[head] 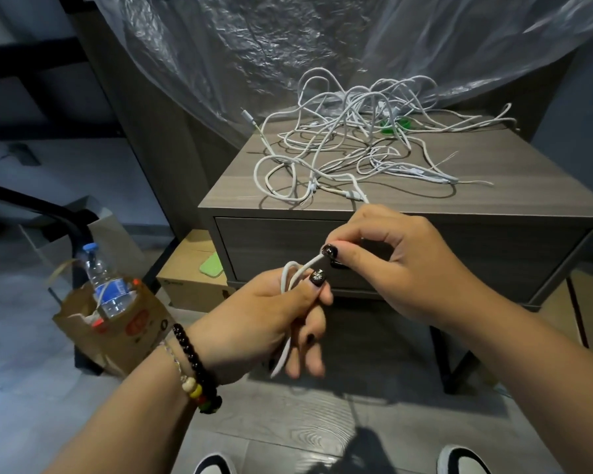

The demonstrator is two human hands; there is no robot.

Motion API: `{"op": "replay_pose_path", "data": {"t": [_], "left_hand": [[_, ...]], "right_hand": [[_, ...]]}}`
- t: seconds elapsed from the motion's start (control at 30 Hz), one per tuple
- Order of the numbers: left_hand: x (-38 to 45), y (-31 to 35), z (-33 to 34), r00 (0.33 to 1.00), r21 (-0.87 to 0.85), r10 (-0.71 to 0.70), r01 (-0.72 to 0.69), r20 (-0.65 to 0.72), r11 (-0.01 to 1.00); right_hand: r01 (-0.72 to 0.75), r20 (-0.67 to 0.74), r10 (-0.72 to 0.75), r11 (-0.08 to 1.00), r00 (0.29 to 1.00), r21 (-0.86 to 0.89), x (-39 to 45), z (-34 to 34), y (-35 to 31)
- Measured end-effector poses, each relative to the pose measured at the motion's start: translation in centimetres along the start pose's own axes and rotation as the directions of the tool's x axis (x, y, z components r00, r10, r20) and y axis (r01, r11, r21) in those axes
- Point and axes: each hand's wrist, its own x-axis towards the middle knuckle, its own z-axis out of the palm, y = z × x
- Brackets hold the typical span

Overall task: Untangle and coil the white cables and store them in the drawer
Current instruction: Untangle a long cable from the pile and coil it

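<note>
I look down at my two hands, raised in front of a low grey wooden nightstand (pixel 514 186). My left hand (pixel 264 316) grips a white cable (pixel 290 273), folded into a few loops; the thumb presses the loops against the curled fingers, and a loose end hangs out below the palm. My right hand (pixel 391 265) pinches the same cable between thumb and forefinger, just above and to the right of the left thumb, so a short stretch of cable runs between the two hands. Beaded bracelets (pixel 199 367) circle my left wrist.

On the nightstand top lies a tangled heap of white cables (pixel 353 138), spread from the back edge toward the front edge, with one plug end close to the front edge near my right hand. Something green (pixel 396 125) shows under the heap toward the back right corner. The drawer (pixel 271 248) under the top is closed, partly hidden behind my hands.

On the floor to the left stands a brown paper bag (pixel 117 333) holding a plastic water bottle (pixel 105 282). A cardboard box (pixel 189 271) sits under the nightstand's left side. Crinkled clear plastic sheeting (pixel 288 39) hangs behind.
</note>
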Motion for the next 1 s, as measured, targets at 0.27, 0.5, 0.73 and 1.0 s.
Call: {"op": "replay_pose_path", "data": {"t": [0.27, 0.5, 0.73, 1.0], "left_hand": [[0.6, 1.2, -0.8, 0.978, -0.168, 0.073, -0.107, -0.195, 0.980], [0.9, 1.7, -0.9, 0.867, -0.217, 0.145, -0.277, -0.477, 0.936], [0.5, 1.4, -1.5, 0.800, -0.252, 0.118, -0.320, -0.588, 0.913], [0.2, 1.7, -2.1, 0.754, -0.291, 0.167, -0.434, -0.635, 0.852]], "right_hand": [[0.070, 0.002, -0.071, 0.978, 0.997, -0.197, 0.9, -0.6, 1.2], [0.026, -0.058, -0.048, 0.944, 0.997, -0.329, 1.4, 0.3, 2.3], [0.078, -0.140, -0.120, 0.958, 0.983, -0.275, 1.5, 3.0, 0.3], [0.159, -0.089, -0.183, 0.962, 0.979, -0.222, 1.6, 5.3, -2.2]]}}
